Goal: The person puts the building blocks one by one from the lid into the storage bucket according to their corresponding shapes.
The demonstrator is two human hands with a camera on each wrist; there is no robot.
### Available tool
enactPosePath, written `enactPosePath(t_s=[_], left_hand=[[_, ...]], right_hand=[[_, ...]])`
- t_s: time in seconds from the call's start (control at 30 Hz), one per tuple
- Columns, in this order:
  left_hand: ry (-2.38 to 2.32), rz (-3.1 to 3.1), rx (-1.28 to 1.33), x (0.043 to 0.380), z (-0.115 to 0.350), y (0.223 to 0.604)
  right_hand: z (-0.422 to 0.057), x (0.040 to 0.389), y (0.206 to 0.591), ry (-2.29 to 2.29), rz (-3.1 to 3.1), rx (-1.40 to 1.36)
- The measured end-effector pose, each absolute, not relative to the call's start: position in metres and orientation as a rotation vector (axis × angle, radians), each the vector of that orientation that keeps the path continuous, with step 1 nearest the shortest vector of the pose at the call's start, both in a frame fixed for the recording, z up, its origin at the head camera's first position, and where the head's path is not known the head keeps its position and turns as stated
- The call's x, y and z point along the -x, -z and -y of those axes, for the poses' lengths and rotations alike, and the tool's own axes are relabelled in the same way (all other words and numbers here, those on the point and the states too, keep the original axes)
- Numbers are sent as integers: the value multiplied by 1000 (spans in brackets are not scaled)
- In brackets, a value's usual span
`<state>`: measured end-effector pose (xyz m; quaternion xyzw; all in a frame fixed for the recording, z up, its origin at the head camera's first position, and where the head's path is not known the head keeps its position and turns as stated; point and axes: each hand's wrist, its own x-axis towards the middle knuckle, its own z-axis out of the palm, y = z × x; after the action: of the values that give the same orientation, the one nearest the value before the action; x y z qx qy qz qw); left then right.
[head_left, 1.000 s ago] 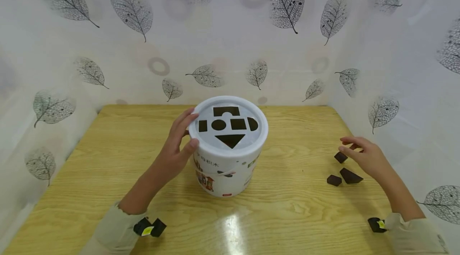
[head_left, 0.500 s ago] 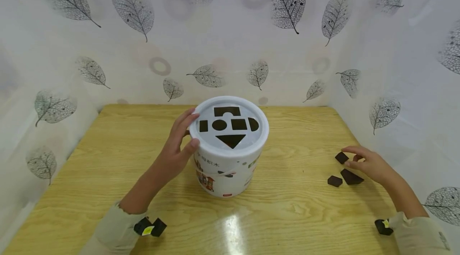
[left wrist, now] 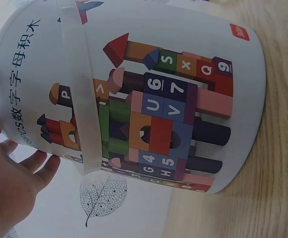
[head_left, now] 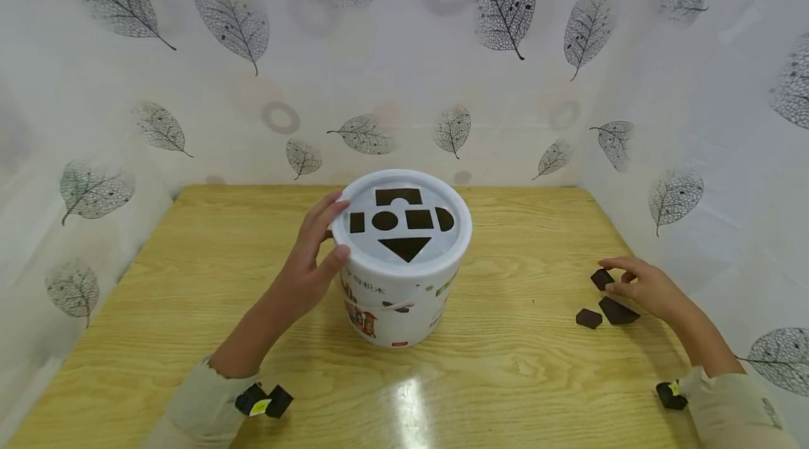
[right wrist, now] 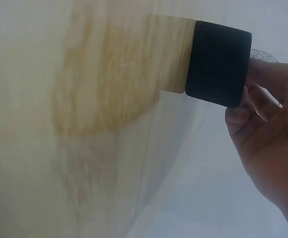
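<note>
A white bucket [head_left: 404, 322] stands mid-table, its lid [head_left: 436, 246] cut with several shaped holes. My left hand [head_left: 307, 252] holds the bucket's left rim, thumb on the near side and fingers over the edge. In the left wrist view, fingertips [left wrist: 48, 166] curl against the bucket's printed wall. At the far right, my right hand [head_left: 651, 289] pinches a small dark block [head_left: 600, 280] between thumb and fingers. The right wrist view shows this block [right wrist: 218, 63] with its flat black square face, tilted, the fingertips at its edge.
Two more dark blocks lie just nearer me: a long angular one [head_left: 618, 310] beneath the right hand and a small six-sided one [head_left: 588, 318]. A leaf-patterned curtain [head_left: 392, 83] closes off the back and sides of the wooden table [head_left: 505, 379].
My right hand has come down and nearer me, and its fingers now grip the small dark block, which has tipped slightly. The left hand and bucket stay put.
</note>
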<state>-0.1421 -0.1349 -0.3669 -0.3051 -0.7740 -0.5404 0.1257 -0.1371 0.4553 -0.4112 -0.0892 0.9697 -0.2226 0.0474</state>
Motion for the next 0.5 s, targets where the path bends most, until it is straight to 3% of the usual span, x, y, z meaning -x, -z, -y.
enactPosePath(t_s=[0.5], left_hand=[[1568, 2246, 900, 142, 135, 368]], right_hand=[[-454, 139, 418, 654, -2926, 205]])
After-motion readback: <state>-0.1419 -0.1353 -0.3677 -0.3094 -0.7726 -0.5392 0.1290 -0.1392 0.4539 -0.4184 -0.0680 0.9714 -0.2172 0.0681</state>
